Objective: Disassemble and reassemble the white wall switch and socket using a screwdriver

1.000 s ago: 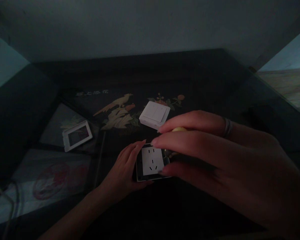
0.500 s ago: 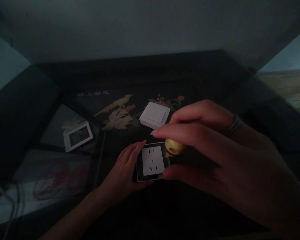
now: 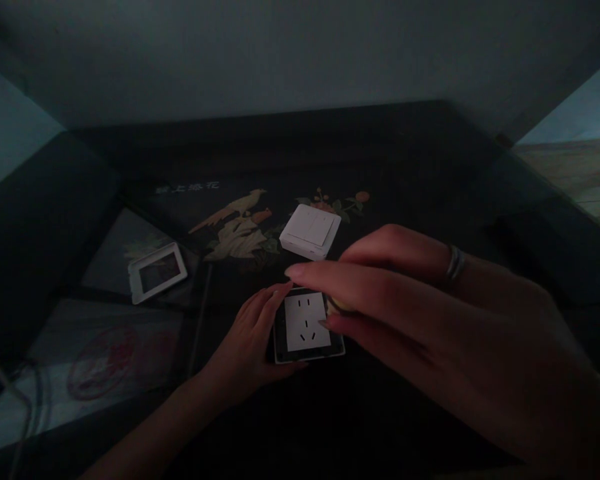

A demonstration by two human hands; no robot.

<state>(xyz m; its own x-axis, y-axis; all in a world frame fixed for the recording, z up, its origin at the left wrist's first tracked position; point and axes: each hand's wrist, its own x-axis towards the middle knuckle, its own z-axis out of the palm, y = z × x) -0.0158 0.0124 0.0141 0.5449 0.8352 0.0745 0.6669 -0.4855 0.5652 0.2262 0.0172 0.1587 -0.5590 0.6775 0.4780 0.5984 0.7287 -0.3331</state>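
A white five-hole wall socket (image 3: 307,322) with its dark mounting frame exposed lies face up on the dark table. My left hand (image 3: 253,330) is closed around its left side, fingers along the far edge and thumb at the near edge. Over the socket's right edge, my right hand (image 3: 410,300) pinches a yellow-handled screwdriver (image 3: 338,306) between thumb and fingers. Most of the handle is behind the fingers, and its shaft and tip are hidden. Just beyond the socket sits a white double wall switch (image 3: 311,231) on its box.
A white rectangular cover frame (image 3: 159,273) rests at the left. The dark tabletop (image 3: 405,173) bears a bird-and-flower picture and reflects like glass. Cables (image 3: 27,400) hang at the lower left. A pale wall (image 3: 260,60) rises behind.
My right fingers have closed in around the yellow handle, covering most of it, and the index finger has shifted left. My left hand and the socket stay nearly still.
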